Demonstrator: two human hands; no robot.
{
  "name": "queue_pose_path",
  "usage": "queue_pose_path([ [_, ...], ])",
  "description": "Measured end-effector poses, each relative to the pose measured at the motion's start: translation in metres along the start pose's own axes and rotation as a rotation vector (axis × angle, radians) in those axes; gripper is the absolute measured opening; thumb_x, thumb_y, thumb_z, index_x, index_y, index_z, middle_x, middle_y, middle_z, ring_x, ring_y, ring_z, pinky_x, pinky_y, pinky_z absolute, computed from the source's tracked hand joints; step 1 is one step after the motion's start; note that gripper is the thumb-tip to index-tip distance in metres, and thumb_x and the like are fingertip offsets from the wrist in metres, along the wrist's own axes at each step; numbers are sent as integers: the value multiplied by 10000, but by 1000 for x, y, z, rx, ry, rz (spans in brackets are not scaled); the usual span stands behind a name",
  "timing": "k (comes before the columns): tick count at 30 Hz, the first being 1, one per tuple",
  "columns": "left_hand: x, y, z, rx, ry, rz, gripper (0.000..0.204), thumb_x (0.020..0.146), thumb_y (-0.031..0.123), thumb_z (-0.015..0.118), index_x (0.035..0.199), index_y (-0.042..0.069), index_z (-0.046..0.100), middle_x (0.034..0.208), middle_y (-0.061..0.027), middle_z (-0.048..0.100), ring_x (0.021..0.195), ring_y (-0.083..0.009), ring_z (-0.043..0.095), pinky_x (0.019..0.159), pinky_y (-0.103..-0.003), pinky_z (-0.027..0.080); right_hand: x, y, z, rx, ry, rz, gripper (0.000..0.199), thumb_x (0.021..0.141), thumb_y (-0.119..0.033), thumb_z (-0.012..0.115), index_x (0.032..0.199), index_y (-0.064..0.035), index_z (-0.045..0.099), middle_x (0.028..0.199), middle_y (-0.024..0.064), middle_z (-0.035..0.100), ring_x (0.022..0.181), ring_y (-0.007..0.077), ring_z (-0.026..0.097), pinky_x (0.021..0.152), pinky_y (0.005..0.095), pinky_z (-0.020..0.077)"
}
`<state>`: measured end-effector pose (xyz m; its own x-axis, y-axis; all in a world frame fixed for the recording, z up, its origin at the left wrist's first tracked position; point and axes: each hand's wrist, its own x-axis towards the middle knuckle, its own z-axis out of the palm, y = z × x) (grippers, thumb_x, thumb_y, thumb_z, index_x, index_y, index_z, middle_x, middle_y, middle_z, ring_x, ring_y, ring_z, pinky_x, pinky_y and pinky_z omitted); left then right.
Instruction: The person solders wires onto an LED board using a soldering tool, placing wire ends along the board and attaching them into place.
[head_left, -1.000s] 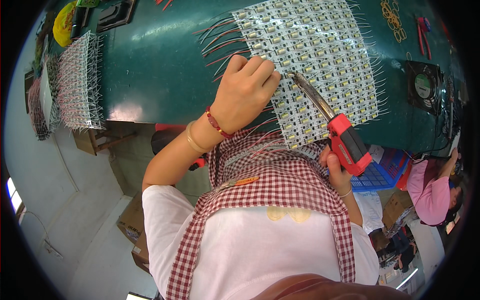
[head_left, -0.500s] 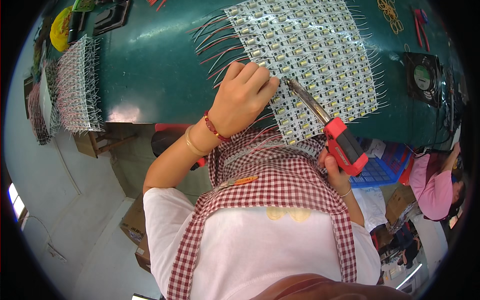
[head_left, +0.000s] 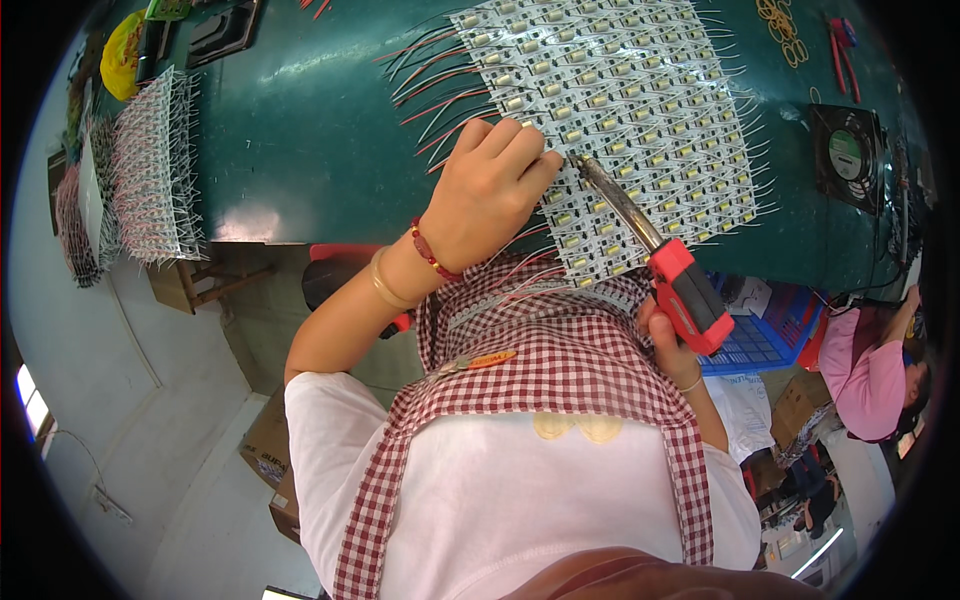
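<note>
A panel of LED modules (head_left: 660,130), white rows with small yellowish chips, lies on the green tabletop with red, black and white wires (head_left: 432,85) sticking out along its left edge. My left hand (head_left: 490,185) is closed in a pinch over the panel's left side; what its fingertips hold is hidden beneath them. My right hand (head_left: 668,345) grips a soldering iron (head_left: 685,290) by its red and black handle. The iron's metal tip points up and left, touching or just above the modules, close beside my left fingertips.
At the left of the green table (head_left: 300,130) stands another wired module stack (head_left: 160,165). A black fan (head_left: 848,160), red-handled pliers (head_left: 843,60) and rubber bands (head_left: 782,30) lie at right. A blue crate (head_left: 765,335) sits below the table edge; a pink-sleeved person (head_left: 855,370) is nearby.
My left hand and the iron's tip have shifted very slightly to the right; the iron's handle has tilted a little. The panel stays in place.
</note>
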<state>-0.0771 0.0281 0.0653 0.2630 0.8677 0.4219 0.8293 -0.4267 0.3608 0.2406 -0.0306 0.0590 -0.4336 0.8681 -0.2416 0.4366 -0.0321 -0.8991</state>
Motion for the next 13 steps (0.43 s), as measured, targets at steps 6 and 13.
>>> queue_pose_path([
  [6, 1, 3, 2, 9, -4, -9, 217, 674, 21, 645, 884, 71, 671, 765, -25, 488, 747, -191, 517, 723, -324, 416, -1, 0, 2, 119, 31, 102, 215, 786, -181, 678, 902, -1, 655, 807, 103, 631, 688, 230, 620, 615, 321, 481],
  [13, 1, 4, -1, 48, -28, -17, 191, 701, 19, 644, 880, 78, 673, 766, -28, 490, 758, -194, 523, 728, -328, 415, 0, -4, -2, 117, 40, 16, 284, 822, -270, 646, 922, -4, 663, 834, 101, 666, 700, 245, 639, 627, 337, 493],
])
